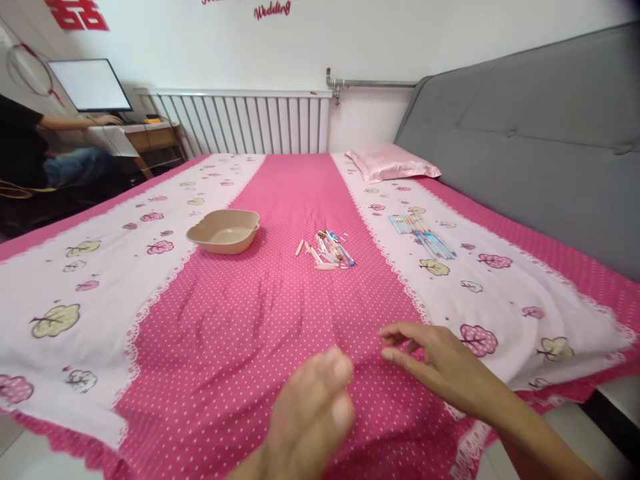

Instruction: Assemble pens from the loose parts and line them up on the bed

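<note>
My left hand (310, 417) hovers low over the pink dotted bedsheet (240, 333) near the bed's front edge, fingers curled together, nothing visible in it. My right hand (440, 363) reaches forward beside it with fingers stretched out and apart, holding nothing. Further up the sheet lies a small heap of coloured pens (327, 250). A row of several blue pens (425, 235) lies to its right on the white strip. A beige plastic bowl (224, 231) sits to the left of the heap and holds nothing.
A pink pillow (393, 162) lies at the head of the bed beside a grey padded headboard (540, 140). A white radiator (240, 123) lines the far wall. At the far left a person (30, 150) sits at a desk with a monitor (90, 85).
</note>
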Demonstrator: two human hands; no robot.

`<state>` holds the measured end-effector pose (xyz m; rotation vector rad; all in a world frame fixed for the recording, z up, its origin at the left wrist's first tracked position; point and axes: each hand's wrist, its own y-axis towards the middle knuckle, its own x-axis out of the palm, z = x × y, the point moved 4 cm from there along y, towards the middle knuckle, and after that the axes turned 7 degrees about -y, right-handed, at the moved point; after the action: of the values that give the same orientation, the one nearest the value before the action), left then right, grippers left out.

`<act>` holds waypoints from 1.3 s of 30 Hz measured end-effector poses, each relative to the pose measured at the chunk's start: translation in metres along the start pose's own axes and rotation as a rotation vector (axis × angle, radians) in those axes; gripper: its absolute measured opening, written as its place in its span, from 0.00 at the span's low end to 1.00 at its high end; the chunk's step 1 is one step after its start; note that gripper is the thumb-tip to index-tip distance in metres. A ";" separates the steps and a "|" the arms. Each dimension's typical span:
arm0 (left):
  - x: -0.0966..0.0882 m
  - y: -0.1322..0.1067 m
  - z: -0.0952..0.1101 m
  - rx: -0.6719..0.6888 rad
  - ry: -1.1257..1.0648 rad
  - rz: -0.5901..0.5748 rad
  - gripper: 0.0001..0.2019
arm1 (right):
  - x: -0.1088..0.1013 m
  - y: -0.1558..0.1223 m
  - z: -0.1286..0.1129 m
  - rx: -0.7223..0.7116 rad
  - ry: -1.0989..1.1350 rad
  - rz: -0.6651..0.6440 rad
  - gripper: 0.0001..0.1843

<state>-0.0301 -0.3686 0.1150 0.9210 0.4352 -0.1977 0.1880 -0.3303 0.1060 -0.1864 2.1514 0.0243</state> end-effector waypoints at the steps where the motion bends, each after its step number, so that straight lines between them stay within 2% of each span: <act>1: 0.003 0.006 -0.010 0.036 -0.001 -0.020 0.36 | -0.003 0.004 -0.002 -0.016 -0.013 0.008 0.18; 4: 0.007 0.021 -0.042 0.070 0.054 -0.112 0.39 | -0.012 0.018 -0.007 -0.054 -0.063 0.030 0.19; 7: 0.008 0.036 -0.074 -0.044 0.150 -0.155 0.34 | -0.023 0.038 -0.009 -0.056 -0.160 0.063 0.19; 10: 0.010 0.055 -0.110 -0.228 0.234 -0.176 0.31 | -0.036 0.070 -0.014 -0.040 -0.275 0.112 0.17; 13: 0.016 0.076 -0.156 -0.459 0.332 -0.183 0.32 | -0.047 0.121 -0.021 -0.017 -0.353 0.157 0.15; 16: 0.032 0.090 -0.204 -0.614 0.414 -0.245 0.33 | -0.049 0.186 -0.021 0.039 -0.373 0.204 0.13; 18: 0.046 0.093 -0.231 -0.657 0.453 -0.289 0.33 | -0.043 0.230 -0.012 0.137 -0.349 0.209 0.13; 21: 0.069 0.089 -0.258 -0.646 0.501 -0.328 0.33 | -0.024 0.284 0.006 0.209 -0.345 0.185 0.12; 24: 0.085 0.081 -0.273 -0.633 0.547 -0.343 0.32 | -0.004 0.315 0.028 0.299 -0.354 0.197 0.13; 27: 0.092 0.076 -0.277 -0.597 0.573 -0.344 0.31 | 0.014 0.323 0.046 0.358 -0.353 0.251 0.17; 29: 0.093 0.074 -0.276 -0.575 0.576 -0.334 0.30 | 0.025 0.323 0.054 0.336 -0.340 0.272 0.18; 33: 0.093 0.073 -0.275 -0.563 0.596 -0.314 0.30 | 0.042 0.324 0.048 0.148 -0.279 0.247 0.16; 36: 0.093 0.074 -0.274 -0.560 0.602 -0.321 0.29 | 0.058 0.323 0.030 -0.041 -0.243 0.211 0.19; 39: 0.095 0.073 -0.270 -0.572 0.604 -0.355 0.29 | 0.083 0.320 0.010 -0.257 -0.306 0.177 0.21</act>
<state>0.0050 -0.1068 -0.0161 0.3142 1.1518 -0.1022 0.1052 -0.0231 0.0146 -0.1301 1.8477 0.4073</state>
